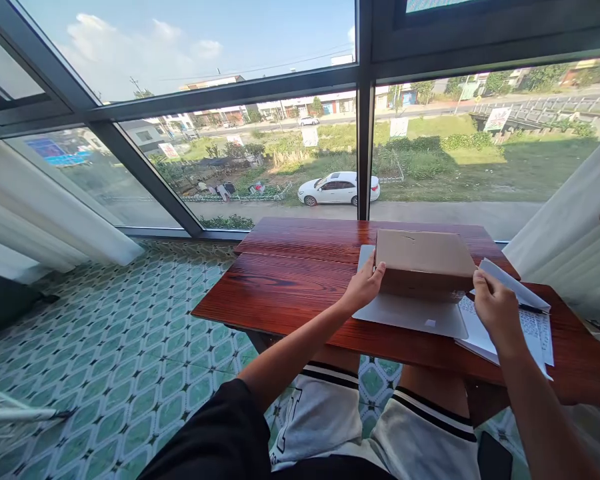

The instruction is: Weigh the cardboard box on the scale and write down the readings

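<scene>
Seated at a red-brown wooden surface (290, 293) by a wide window, I had both hands on a closed cardboard box (423, 257) that sat right of centre in the frame. My left hand (364, 285) pressed flat against the box's near left corner, fingers stretched and touching the cardboard, not wrapped round anything. My right hand (495, 310) sat at the box's near right corner, fingers curled; whether it pinched the box edge or the paper there, I could not tell. The box rested between the two hands, on top of a pale grey flat sheet (410, 313) that stuck out toward me and to the left beneath it. Just right of the box, white printed papers (535, 330) lay spread on the surface, partly under my right hand, with a dark pen (533, 308) across them and one folded sheet (510, 283) tilted up near the box's right end. My knees in white shorts (330, 413) showed at the bottom centre, under the near edge. A green patterned tile floor (120, 347) filled the lower left. Through the glass at upper centre, a white car (339, 188) stood on a road beside grass. White curtains (45, 220) hung at the left edge, and another at the right.
</scene>
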`<state>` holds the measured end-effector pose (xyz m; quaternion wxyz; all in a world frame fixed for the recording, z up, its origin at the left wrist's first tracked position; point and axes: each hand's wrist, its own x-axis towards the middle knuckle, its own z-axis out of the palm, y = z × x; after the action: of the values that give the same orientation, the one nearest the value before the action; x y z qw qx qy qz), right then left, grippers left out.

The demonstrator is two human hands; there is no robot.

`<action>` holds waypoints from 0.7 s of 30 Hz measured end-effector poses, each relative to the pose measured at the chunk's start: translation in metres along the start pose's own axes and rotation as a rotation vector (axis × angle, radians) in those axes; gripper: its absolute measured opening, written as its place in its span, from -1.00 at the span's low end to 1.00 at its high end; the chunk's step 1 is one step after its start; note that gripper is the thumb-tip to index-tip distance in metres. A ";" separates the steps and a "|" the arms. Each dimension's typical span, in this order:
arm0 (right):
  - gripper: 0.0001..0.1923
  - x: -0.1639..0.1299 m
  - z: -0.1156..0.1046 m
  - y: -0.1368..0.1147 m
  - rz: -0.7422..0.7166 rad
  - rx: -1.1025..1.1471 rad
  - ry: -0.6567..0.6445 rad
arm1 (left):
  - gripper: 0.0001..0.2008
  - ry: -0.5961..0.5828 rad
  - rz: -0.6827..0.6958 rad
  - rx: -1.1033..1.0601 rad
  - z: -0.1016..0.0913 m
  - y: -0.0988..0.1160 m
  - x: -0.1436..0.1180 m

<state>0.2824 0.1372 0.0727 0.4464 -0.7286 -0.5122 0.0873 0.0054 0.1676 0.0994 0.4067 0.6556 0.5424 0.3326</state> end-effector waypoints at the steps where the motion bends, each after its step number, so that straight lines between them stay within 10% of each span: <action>1: -0.36 0.000 -0.002 -0.003 0.045 0.013 -0.011 | -0.28 -0.005 -0.012 0.011 0.000 0.002 -0.001; 21: -0.28 0.007 -0.004 0.000 0.132 0.107 -0.153 | -0.27 -0.056 -0.036 -0.007 -0.007 -0.007 0.004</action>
<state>0.2882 0.1412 0.0771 0.4376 -0.7269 -0.4903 0.1992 -0.0033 0.1729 0.0966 0.4300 0.6535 0.5411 0.3086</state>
